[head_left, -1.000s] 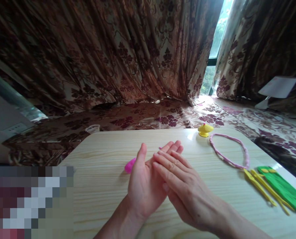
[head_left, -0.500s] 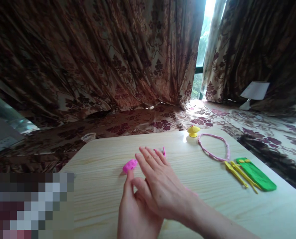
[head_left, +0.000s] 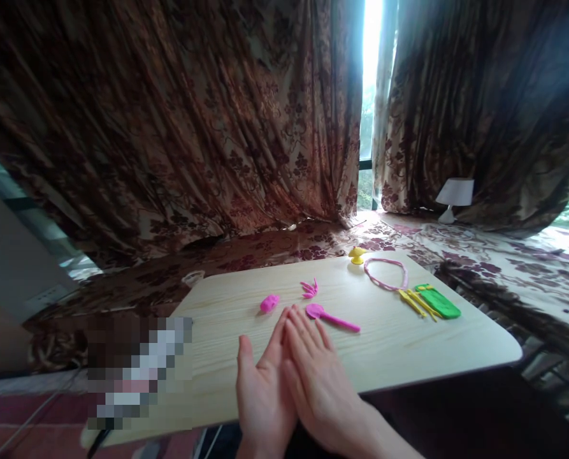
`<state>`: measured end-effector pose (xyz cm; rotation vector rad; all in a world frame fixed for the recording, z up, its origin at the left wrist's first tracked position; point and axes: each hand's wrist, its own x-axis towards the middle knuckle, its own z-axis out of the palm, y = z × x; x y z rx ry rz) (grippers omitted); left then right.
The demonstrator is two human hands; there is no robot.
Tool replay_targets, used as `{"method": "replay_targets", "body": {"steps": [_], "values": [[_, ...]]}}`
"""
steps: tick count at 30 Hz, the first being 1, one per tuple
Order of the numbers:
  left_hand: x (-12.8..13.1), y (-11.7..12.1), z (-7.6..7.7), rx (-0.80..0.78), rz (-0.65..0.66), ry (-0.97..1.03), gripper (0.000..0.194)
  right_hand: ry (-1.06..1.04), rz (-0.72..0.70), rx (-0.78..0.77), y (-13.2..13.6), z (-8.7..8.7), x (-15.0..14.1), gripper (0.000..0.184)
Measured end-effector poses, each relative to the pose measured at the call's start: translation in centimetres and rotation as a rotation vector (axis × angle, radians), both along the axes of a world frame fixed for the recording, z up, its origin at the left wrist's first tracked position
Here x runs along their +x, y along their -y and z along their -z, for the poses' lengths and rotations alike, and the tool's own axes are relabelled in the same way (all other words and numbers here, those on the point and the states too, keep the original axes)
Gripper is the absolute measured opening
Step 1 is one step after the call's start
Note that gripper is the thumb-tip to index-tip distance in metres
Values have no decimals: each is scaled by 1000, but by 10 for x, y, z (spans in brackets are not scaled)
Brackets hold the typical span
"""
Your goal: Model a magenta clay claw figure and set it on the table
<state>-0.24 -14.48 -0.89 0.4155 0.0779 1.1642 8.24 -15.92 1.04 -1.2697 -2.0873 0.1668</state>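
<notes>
Palms together, fingers straight, left hand (head_left: 266, 396) and right hand (head_left: 320, 386) over the near edge of pale wood-grain worktop (head_left: 227, 357); cannot tell whether anything sits between. Just beyond the fingertips: pink spoon-shaped piece (head_left: 334, 318), lumpy pink piece (head_left: 269, 303), pink pronged piece (head_left: 309, 289). Yellow domed piece (head_left: 357, 255) by far edge; toward far right corner, pale-pink twisted loop (head_left: 371, 278), yellow slender tools (head_left: 415, 305), flat green slab (head_left: 439, 303).

Our left hand (head_left: 266, 395) and right hand (head_left: 321, 381), both bare, at six o'clock, slender fingers (head_left: 304, 329), rounded thumb tip (head_left: 245, 347), bare right forearm (head_left: 384, 437) toward five o'clock
</notes>
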Motion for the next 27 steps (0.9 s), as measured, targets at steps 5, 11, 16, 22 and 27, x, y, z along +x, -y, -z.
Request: {"method": "replay_targets", "body": {"steps": [5,11,16,22,27], "values": [[2,22,-10,51,-59,2,54,-27,3,18,16,-13,-7,56],[-6,24,-22,128,-153,-117,63,30,-33,71,36,-16,-7,52],[-1,33,-19,204,-151,-80,62,-24,40,124,37,-20,-20,55],[-10,38,-13,150,-101,42,55,38,-75,161,43,-23,-27,53],[-3,41,-6,232,-237,150,47,-44,-13,117,38,-24,-34,59]]}}
